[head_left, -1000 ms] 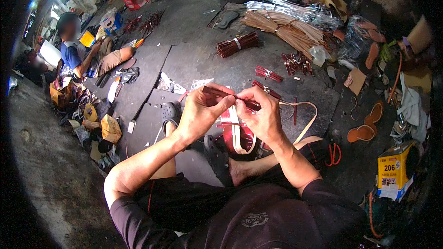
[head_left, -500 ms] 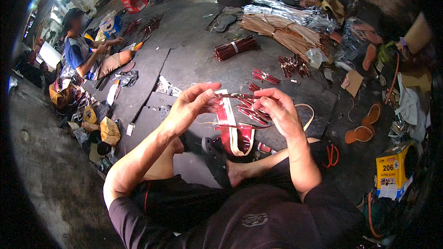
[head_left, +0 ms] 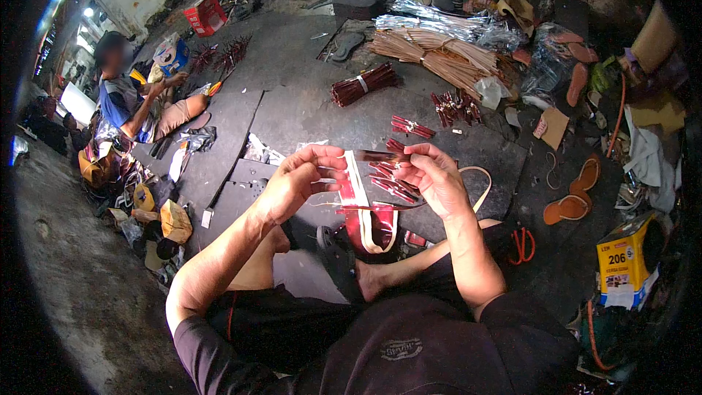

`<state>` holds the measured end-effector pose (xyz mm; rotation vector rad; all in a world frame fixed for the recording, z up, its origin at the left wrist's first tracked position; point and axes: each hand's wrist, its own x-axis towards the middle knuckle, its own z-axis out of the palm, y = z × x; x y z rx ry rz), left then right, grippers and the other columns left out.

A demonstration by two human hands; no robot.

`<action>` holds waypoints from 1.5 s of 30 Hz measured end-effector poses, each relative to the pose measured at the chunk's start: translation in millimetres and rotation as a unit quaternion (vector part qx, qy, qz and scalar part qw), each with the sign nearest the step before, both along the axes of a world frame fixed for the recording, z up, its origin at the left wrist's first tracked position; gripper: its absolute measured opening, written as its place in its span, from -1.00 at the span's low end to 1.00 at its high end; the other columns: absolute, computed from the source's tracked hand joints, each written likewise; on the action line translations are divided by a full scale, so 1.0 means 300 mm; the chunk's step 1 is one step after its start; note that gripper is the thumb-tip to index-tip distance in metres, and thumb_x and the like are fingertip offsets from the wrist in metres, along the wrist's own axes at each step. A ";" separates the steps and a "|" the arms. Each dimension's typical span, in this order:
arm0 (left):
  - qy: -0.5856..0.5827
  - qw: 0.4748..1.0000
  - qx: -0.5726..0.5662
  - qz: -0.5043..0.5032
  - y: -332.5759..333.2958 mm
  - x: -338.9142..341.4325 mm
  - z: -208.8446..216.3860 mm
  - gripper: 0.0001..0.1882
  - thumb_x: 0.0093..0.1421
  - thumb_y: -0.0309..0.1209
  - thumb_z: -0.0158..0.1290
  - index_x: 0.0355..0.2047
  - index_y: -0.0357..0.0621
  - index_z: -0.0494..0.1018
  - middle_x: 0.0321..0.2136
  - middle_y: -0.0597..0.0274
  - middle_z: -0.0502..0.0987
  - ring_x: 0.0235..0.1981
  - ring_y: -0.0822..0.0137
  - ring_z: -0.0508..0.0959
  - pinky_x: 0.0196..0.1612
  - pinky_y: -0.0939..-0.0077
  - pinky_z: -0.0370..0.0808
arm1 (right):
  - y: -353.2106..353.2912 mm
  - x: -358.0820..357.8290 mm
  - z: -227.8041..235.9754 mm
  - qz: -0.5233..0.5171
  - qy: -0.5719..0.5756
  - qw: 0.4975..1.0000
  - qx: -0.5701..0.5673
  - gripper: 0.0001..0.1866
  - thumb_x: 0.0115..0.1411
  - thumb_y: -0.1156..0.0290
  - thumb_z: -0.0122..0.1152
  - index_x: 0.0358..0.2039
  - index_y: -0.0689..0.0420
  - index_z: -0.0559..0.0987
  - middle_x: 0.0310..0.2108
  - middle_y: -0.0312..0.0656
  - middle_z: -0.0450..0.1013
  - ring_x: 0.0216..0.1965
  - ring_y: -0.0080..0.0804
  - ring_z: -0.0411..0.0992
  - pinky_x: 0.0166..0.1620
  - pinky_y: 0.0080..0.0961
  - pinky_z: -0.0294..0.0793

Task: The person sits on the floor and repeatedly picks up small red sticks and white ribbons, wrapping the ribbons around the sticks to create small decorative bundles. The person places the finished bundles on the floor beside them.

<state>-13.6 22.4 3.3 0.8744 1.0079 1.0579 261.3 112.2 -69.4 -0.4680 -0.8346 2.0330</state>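
My right hand (head_left: 433,179) pinches a short dark red strap strip (head_left: 382,156), which is smeared by motion and points toward my left hand. My left hand (head_left: 301,181) is half curled with its fingers apart, just short of the strip's left end; nothing shows in it. Below both hands lies a glossy dark red sheet piece (head_left: 355,225) with a cream band (head_left: 377,247) looped over it. Short dark red strips (head_left: 395,189) are heaped beside it, partly behind my right fingers. A thin dark strip crosses over the sheet.
Farther off lie a small strip bundle (head_left: 413,126), a strip pile (head_left: 455,108) and a tied dark red bundle (head_left: 365,83). Brown strips (head_left: 431,51) lie beyond. Red-handled scissors (head_left: 522,246), sandals (head_left: 567,209) and a yellow box (head_left: 625,260) are at right. Another person (head_left: 130,99) sits at left.
The strip, which spanned between both hands, is now blurred and held at its right end, apart from my left fingers. My left fingers have curled a little. The view has shifted slightly.
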 end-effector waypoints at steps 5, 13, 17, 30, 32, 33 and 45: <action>0.136 0.988 0.014 0.073 -0.011 0.038 0.048 -0.65 0.41 -0.30 0.00 0.08 -0.27 0.42 -0.16 0.15 0.56 -0.14 0.31 0.58 0.03 0.38 0.52 | 0.012 0.022 -0.003 -0.043 -0.107 0.993 0.036 -0.80 0.31 0.47 0.16 -0.09 0.26 0.53 -0.29 -0.06 0.59 -0.29 -0.33 0.62 -0.12 -0.37 0.65; -0.073 0.993 -0.079 0.051 0.005 0.054 -0.040 -0.79 0.37 -0.44 0.03 -0.01 -0.19 0.48 -0.18 0.21 0.60 -0.18 0.42 0.60 0.00 0.55 0.54 | -0.044 -0.053 -0.064 0.088 0.172 0.966 -0.169 -0.76 0.31 0.52 0.13 -0.02 0.23 0.55 -0.19 -0.13 0.60 -0.13 -0.31 0.60 0.13 -0.19 0.57; -0.101 0.991 -0.073 0.046 0.006 0.060 -0.076 -0.76 0.39 -0.44 0.01 0.02 -0.23 0.47 -0.13 0.20 0.60 -0.08 0.41 0.60 0.08 0.55 0.53 | -0.105 -0.135 -0.036 0.136 0.218 0.950 -0.176 -0.79 0.32 0.49 0.15 -0.05 0.21 0.56 -0.16 -0.18 0.58 -0.10 -0.39 0.57 0.14 -0.23 0.56; 0.105 0.974 -0.013 0.200 -0.001 -0.105 -0.092 -0.63 0.41 -0.37 -0.06 0.18 -0.19 0.34 -0.09 0.12 0.53 -0.01 0.27 0.54 0.15 0.32 0.46 | 0.129 0.012 -0.362 -0.038 -0.090 0.993 -0.062 -0.76 0.26 0.48 0.19 -0.08 0.22 0.48 -0.25 -0.15 0.52 -0.32 -0.33 0.56 -0.06 -0.26 0.65; 0.125 0.977 -0.033 0.170 -0.013 -0.122 -0.079 -0.62 0.42 -0.33 -0.06 0.18 -0.20 0.33 -0.07 0.12 0.52 0.02 0.28 0.53 0.15 0.33 0.46 | 0.258 0.076 -0.463 -0.101 -0.155 0.980 -0.078 -0.76 0.26 0.46 0.20 -0.08 0.22 0.47 -0.26 -0.16 0.51 -0.34 -0.36 0.55 -0.08 -0.27 0.66; 0.129 0.976 -0.045 0.168 -0.013 -0.107 -0.069 -0.64 0.41 -0.34 -0.04 0.15 -0.21 0.36 -0.10 0.13 0.53 -0.01 0.29 0.54 0.13 0.35 0.48 | 0.321 0.102 -0.504 -0.109 -0.159 0.978 -0.085 -0.76 0.27 0.46 0.20 -0.07 0.21 0.47 -0.26 -0.16 0.51 -0.34 -0.37 0.55 -0.10 -0.27 0.67; 0.202 0.975 -0.055 0.075 0.000 -0.073 -0.075 -0.66 0.38 -0.31 0.02 0.05 -0.27 0.43 -0.06 0.07 0.53 -0.03 0.25 0.56 0.10 0.32 0.48 | 0.729 0.177 -0.847 -0.356 -0.657 0.597 0.291 -0.83 0.14 0.32 0.34 -0.32 0.10 0.59 -0.35 -0.03 0.49 -0.22 0.00 0.48 -0.13 -0.12 0.44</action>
